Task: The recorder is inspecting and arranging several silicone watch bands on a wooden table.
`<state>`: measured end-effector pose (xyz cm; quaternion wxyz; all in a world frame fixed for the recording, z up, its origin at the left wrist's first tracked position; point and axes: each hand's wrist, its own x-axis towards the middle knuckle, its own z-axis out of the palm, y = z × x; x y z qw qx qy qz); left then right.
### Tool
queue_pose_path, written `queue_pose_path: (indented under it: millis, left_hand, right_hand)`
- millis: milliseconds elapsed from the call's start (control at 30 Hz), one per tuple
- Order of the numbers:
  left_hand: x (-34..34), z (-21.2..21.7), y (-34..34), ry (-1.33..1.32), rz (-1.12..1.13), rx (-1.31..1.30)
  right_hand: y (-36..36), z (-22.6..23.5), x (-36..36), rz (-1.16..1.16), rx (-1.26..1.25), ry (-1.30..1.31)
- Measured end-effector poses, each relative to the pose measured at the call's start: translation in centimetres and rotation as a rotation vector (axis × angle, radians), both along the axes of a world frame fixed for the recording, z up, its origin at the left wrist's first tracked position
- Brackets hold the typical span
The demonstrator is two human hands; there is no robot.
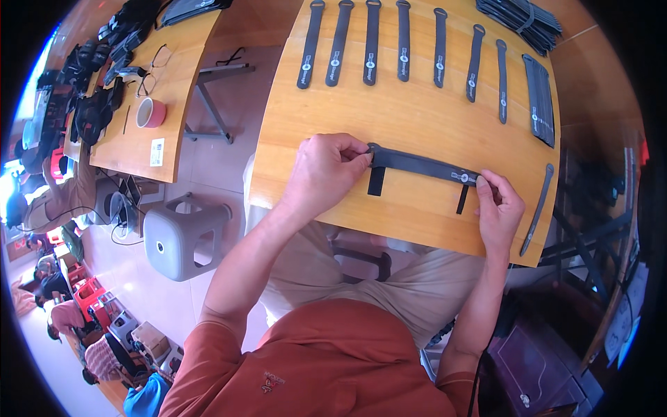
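Note:
A black cable strap point(420, 165) stretches across the near part of the wooden table point(333, 118), with white print towards its right end. My left hand point(326, 169) is closed in a pinch on its looped left end. The other end is pinched between the thumb and fingers of my right hand point(497, 205). Under the strap, two short black strips, a left one point(376, 183) and a right one point(462, 199), show on the tabletop. Beyond my hands lies a row of several similar straps point(372, 48), loops pointing away from me. Another single strap point(536, 212) rests by the right edge.
A stack of straps point(539, 104) and a tied bundle point(522, 19) sit at the far right. To the left, a second table point(177, 76) holds a cup point(151, 112), glasses and dark items. A grey stool point(182, 236) stands on the floor. Other people are at far left.

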<state>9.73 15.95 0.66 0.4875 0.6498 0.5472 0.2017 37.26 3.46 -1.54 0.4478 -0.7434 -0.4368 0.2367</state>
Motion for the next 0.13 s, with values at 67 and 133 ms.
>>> queue_pose_path:
  millis: [67,133]
  left_hand:
    - [-0.04,-0.18,0.04,0.008,0.001,0.002]
    - [-0.1,-0.53,0.07,-0.016,0.004,-0.014]
  right_hand:
    - [0.01,0.07,-0.05,-0.003,-0.018,-0.012]
    - [-0.04,-0.06,0.09,0.003,-0.024,-0.031]
